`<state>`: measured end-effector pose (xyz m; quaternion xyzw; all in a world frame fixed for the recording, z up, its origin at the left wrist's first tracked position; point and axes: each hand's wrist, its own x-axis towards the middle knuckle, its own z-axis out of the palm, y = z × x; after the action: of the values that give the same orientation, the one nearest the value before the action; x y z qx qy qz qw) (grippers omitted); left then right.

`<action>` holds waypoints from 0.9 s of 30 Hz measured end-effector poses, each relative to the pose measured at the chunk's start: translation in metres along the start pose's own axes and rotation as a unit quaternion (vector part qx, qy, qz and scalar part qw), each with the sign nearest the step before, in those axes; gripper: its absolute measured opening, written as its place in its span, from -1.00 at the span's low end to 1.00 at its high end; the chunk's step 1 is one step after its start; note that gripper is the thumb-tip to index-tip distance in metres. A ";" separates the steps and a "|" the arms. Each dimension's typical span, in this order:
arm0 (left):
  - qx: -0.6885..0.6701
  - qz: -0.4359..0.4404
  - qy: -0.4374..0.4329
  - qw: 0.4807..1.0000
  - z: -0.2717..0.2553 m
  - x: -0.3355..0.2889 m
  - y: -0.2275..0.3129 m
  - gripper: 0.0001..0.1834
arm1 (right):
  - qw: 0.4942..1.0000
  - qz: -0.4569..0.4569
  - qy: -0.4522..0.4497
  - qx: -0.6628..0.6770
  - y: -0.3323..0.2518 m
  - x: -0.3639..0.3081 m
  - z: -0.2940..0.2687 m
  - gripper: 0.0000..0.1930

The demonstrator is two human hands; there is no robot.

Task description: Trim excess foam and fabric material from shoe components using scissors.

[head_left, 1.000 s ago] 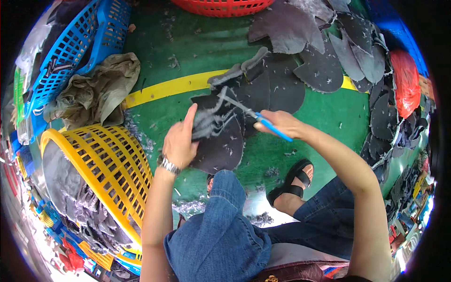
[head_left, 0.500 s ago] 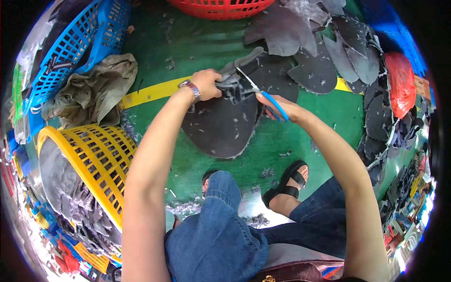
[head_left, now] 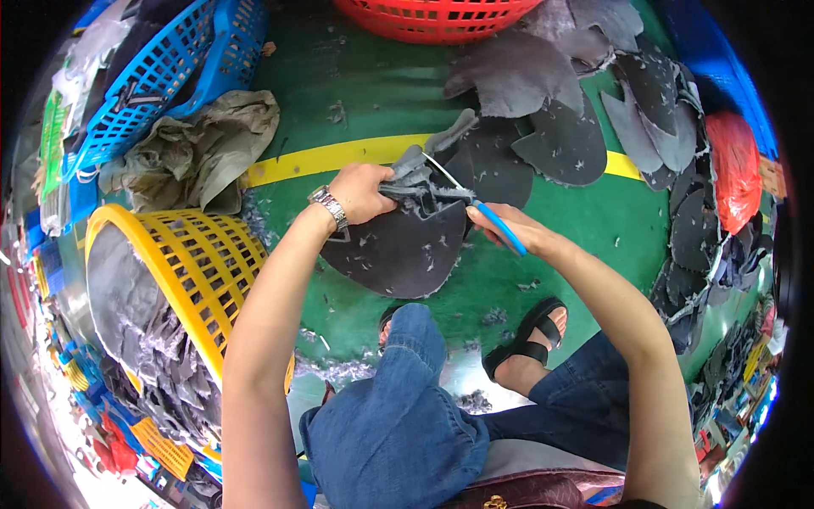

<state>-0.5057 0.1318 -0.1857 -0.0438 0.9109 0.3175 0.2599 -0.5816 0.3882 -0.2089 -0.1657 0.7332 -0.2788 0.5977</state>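
Note:
My left hand (head_left: 360, 193), a metal-banded watch on its wrist, is closed on the bunched upper edge of a dark grey fabric piece (head_left: 398, 259). The piece hangs over the green floor, its lower edge rounded, with light lint on it. In my right hand (head_left: 517, 231) is a pair of scissors (head_left: 500, 226) with blue handles. Their blades point up and left, along the folded grey strip just right of my left fingers. Whether the blades are parted is hard to see. More dark grey fabric (head_left: 496, 165) lies directly behind the scissors.
A yellow basket (head_left: 191, 263) of grey scraps leans at my left. Beyond it are a crumpled olive cloth (head_left: 208, 148) and blue baskets (head_left: 157, 81). A red basket (head_left: 441, 21) stands ahead. Cut grey pieces (head_left: 517, 72) spread far right, near a red plastic bag (head_left: 733, 170).
The view has shifted, so the surroundings sit further right and mostly lower. My right hand has turned the scissors, their handles now seen more edge-on. Both hands keep their hold.

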 end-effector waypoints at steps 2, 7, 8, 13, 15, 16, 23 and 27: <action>0.009 0.005 0.006 1.000 -0.001 -0.003 0.001 -0.73 | 1.000 0.002 0.001 0.005 -0.001 -0.002 0.001 -0.27; 0.034 0.014 0.011 0.999 -0.001 -0.010 0.002 -0.73 | 0.999 0.015 -0.001 0.049 -0.006 -0.006 0.002 -0.27; 0.037 0.010 0.013 0.999 -0.001 -0.013 0.000 -0.73 | 0.998 0.015 -0.003 0.054 -0.009 -0.004 0.005 -0.27; 0.051 0.000 0.045 0.998 0.003 -0.029 0.004 -0.73 | 0.999 -0.016 0.023 0.019 -0.023 -0.008 0.009 -0.40; 0.061 0.048 0.116 0.990 0.001 -0.033 0.016 -0.76 | 0.999 -0.028 0.036 -0.014 -0.017 -0.025 -0.006 -0.45; 0.083 0.038 0.087 0.992 -0.009 -0.042 0.018 -0.67 | 0.997 -0.052 0.038 -0.034 -0.019 -0.027 -0.005 -0.45; 0.078 -0.050 0.093 0.991 -0.044 -0.108 0.012 -0.68 | 0.994 -0.105 -0.040 0.012 -0.075 -0.020 0.023 -0.46; 0.030 -0.077 0.191 0.978 -0.055 -0.144 0.024 -0.71 | 0.992 -0.111 -0.029 0.054 -0.059 -0.005 0.023 -0.42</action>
<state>-0.4119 0.1051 -0.0638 -0.1656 0.9468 0.2550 0.1058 -0.5632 0.3395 -0.1727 -0.2214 0.6764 -0.3778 0.5922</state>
